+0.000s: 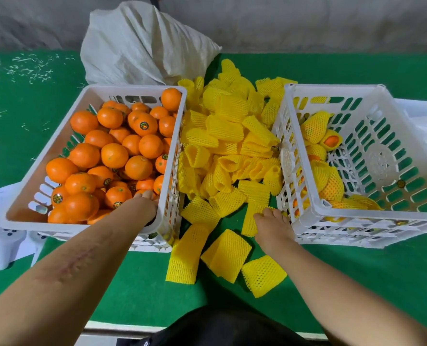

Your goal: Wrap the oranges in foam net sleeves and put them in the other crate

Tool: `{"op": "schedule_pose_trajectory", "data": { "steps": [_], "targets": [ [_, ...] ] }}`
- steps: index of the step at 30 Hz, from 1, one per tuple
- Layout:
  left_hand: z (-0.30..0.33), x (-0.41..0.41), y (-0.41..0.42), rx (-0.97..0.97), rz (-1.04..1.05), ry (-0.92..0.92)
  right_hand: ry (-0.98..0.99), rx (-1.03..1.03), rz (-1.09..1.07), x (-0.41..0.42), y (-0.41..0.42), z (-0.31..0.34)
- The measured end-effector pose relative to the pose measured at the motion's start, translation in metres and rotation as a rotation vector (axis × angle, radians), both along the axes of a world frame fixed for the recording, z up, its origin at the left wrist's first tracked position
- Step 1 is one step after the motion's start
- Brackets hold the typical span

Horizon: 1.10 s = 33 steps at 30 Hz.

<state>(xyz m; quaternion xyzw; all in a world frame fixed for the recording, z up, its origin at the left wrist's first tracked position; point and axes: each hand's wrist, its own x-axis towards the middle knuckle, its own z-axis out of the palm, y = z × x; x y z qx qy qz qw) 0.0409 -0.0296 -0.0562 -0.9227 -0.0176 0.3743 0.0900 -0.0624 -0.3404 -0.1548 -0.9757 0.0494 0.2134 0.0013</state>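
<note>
The left white crate point(45, 156) is full of bare oranges point(114, 155). My left hand point(145, 204) dips into its near right corner among the oranges, and its fingers are hidden there. A heap of yellow foam net sleeves point(228, 143) lies between the two crates. At the heap's near edge my right hand point(272, 224) has curled fingers on one flat sleeve point(249, 222). The right white crate point(315, 208) holds several wrapped oranges point(316, 127) along its left side.
Green felt point(145, 290) covers the table. A white woven sack point(142, 46) lies behind the crates against a grey wall. Three loose sleeves point(226, 255) lie near me. White paper sheets point(5, 236) stick out from under the left crate.
</note>
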Motion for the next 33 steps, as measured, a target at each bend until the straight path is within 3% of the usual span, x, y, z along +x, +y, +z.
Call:
{"op": "schedule_pose_trajectory", "data": {
  "steps": [2,6,10,16,22,27,33],
  "targets": [
    [0.011,0.001,-0.005,0.020,-0.017,0.061,-0.108,0.086,-0.086,0.003,0.000,0.000],
    [0.020,-0.003,-0.008,0.002,-0.043,0.080,-0.338,0.517,-0.324,0.006,0.000,0.009],
    [0.023,-0.012,-0.012,0.043,-0.070,0.031,-0.300,0.786,-0.383,0.008,0.010,0.022],
    [0.017,-0.010,-0.013,0.179,-0.241,0.031,-0.280,0.923,-0.376,0.008,0.027,0.032],
    [0.007,-0.001,-0.005,0.410,-0.718,0.010,-0.223,0.941,-0.356,0.003,0.026,0.030],
    [0.003,0.000,0.000,0.409,-0.732,-0.140,-0.216,0.954,-0.374,0.004,0.018,0.027],
    [-0.005,-0.006,0.005,0.337,-0.607,-0.271,-0.209,1.062,-0.428,0.007,0.019,0.029]
  ]
}}
